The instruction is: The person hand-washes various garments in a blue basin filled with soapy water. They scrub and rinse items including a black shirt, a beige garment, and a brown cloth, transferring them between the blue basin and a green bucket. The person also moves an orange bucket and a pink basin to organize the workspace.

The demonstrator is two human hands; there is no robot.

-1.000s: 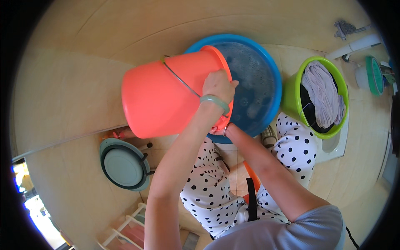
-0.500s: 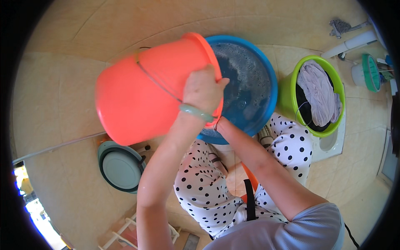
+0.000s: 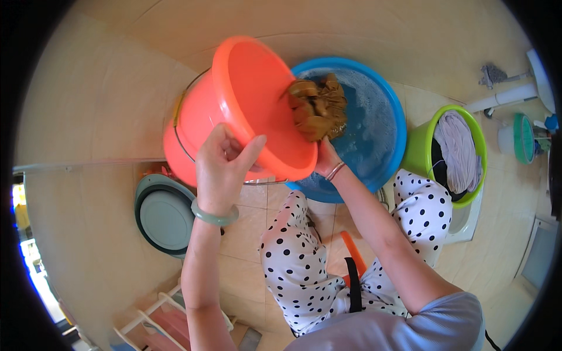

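Tipped further than half a second ago, the orange bucket [image 3: 246, 111] now shows its open mouth, and a brown wet cloth [image 3: 317, 108] is sliding out of it. Nearest the camera, the person's polka-dot trousers [image 3: 304, 263] fill the lower middle. Above them the left hand [image 3: 225, 167], with a green bangle [image 3: 214, 216] on the wrist, grips the bucket's near rim, thumb inside. The right hand [image 3: 325, 164] is under the rim at the bucket's far side; its fingers are hidden, so whether it grips cannot be told. The bucket hangs tilted over the blue basin [image 3: 374, 134] of soapy water. A grey-green basin [image 3: 161, 213] lies on the floor at left; a green bucket [image 3: 421, 146] with pale laundry [image 3: 456, 149] stands at right.
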